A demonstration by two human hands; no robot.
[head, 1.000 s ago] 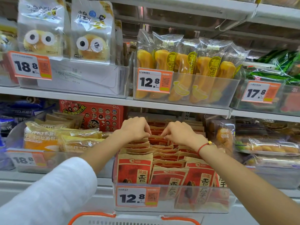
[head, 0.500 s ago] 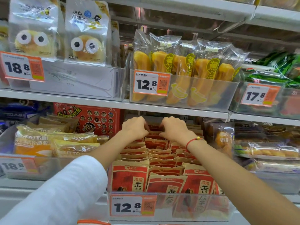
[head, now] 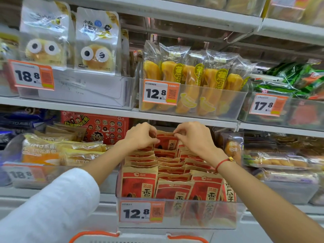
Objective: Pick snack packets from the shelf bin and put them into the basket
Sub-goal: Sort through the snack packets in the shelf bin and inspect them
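Note:
A clear shelf bin [head: 177,213] with a 12.8 price tag holds several red and tan snack packets in rows. At the back of the bin, one red snack packet [head: 165,142] stands raised above the others. My left hand [head: 140,136] pinches its top left corner and my right hand [head: 194,137] pinches its top right corner. The basket [head: 138,238] shows only as a white rim with orange handles at the bottom edge, below the bin.
The shelf above [head: 175,118] hangs just over my hands and carries a bin of yellow banana cakes [head: 191,88]. Bread packs [head: 57,151] fill the bin to the left, and wrapped buns [head: 273,160] lie to the right.
Both hands moved deeper to the back of the bin, then pinched one packet by its top corners and lifted it above the rows. The basket rim is back in view.

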